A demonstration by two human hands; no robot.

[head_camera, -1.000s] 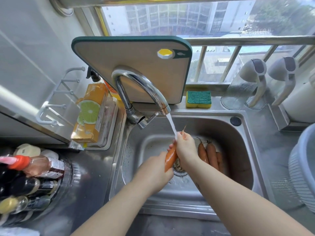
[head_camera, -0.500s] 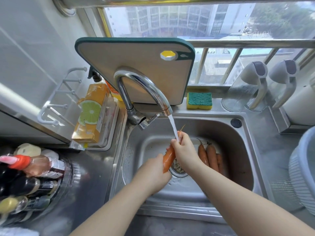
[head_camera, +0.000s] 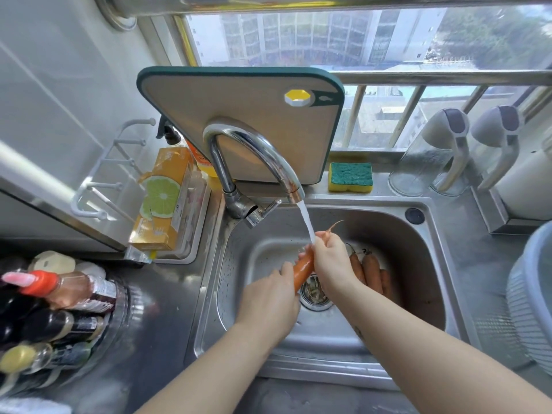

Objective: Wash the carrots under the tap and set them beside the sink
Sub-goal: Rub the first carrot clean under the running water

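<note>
Presently, rinsing step, one carrot (head_camera: 303,268) of several. Left counter (head_camera: 167,294): crowded bottles (head_camera: 53,297), carton (head_camera: 164,201) just beside the sink (head_camera: 418,258). Left hand (head_camera: 268,303): fingers curled round the lower end of the carrot, held tilted under the running tap (head_camera: 254,150). Right hand (head_camera: 331,261): clasped round its upper end. Other carrots (head_camera: 372,273): lying in the sink, right of the hands. Next, I judge: finish rubbing, lift clear, set down on the right counter, where a basket (head_camera: 531,294) narrows the room.
</note>
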